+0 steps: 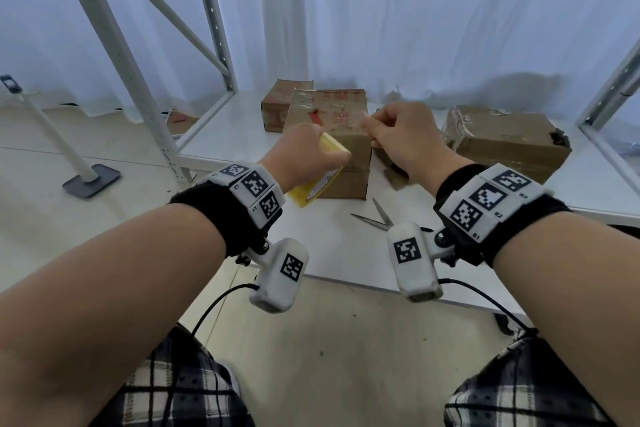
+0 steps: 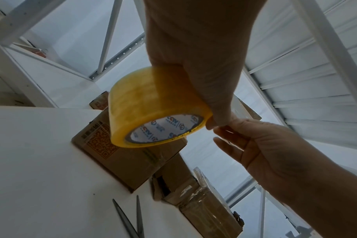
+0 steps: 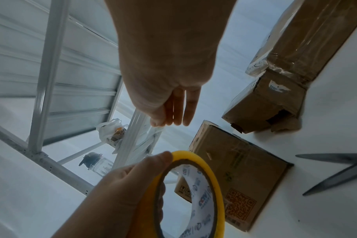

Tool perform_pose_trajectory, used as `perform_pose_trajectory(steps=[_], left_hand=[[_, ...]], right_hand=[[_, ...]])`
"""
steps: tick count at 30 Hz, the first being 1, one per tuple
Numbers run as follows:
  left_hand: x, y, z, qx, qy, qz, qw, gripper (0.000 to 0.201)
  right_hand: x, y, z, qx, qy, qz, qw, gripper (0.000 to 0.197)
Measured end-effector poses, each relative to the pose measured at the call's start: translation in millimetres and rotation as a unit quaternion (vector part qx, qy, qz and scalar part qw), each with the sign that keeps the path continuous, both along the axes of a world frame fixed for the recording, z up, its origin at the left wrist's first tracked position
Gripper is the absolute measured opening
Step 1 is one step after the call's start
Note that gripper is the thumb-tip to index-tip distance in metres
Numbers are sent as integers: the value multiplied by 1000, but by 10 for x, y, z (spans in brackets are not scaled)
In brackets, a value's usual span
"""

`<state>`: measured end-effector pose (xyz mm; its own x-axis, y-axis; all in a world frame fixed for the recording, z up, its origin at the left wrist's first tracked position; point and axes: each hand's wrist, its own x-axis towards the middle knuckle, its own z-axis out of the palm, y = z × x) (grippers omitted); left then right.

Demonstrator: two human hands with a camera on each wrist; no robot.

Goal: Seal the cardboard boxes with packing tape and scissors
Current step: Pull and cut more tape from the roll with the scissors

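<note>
My left hand (image 1: 311, 152) grips a yellow roll of packing tape (image 1: 334, 147) just above the front of a small cardboard box (image 1: 346, 180) on the white shelf. In the left wrist view the thumb lies over the roll (image 2: 153, 109). Close to its right, my right hand (image 1: 375, 135) pinches the free end of the clear tape strip (image 3: 141, 145), which runs from the fingertips (image 3: 169, 119) down to the roll (image 3: 206, 185). Open scissors (image 1: 375, 218) lie flat on the shelf in front of the box, untouched.
A larger, crumpled taped box (image 1: 505, 142) sits to the right and another box (image 1: 277, 107) behind on the left. White shelf uprights (image 1: 221, 45) stand left and right, with a shelf board overhead. A stand base (image 1: 91, 180) rests on the floor at left.
</note>
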<state>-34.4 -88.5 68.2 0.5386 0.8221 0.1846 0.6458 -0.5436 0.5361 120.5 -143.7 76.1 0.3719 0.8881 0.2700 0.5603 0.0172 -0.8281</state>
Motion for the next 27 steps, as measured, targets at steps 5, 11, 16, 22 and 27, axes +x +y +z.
perform_pose_trajectory(steps=[5, 11, 16, 22, 27], left_hand=[[5, 48, -30, -7, 64, 17, 998, 37], [-72, 81, -66, -14, 70, -4, 997, 60], [-108, 11, -78, -117, -16, -18, 993, 66], [-103, -39, -132, -218, -76, 8, 973, 21], [-121, -23, -113, -204, -113, 21, 972, 15]], right_hand=[[2, 17, 33, 8, 42, -19, 999, 19], [47, 9, 10, 7, 61, -12, 998, 16], [50, -1, -2, 17, 88, 3, 996, 14], [13, 14, -17, 22, 76, 0, 997, 18], [-23, 36, -37, 42, 107, -9, 993, 20]])
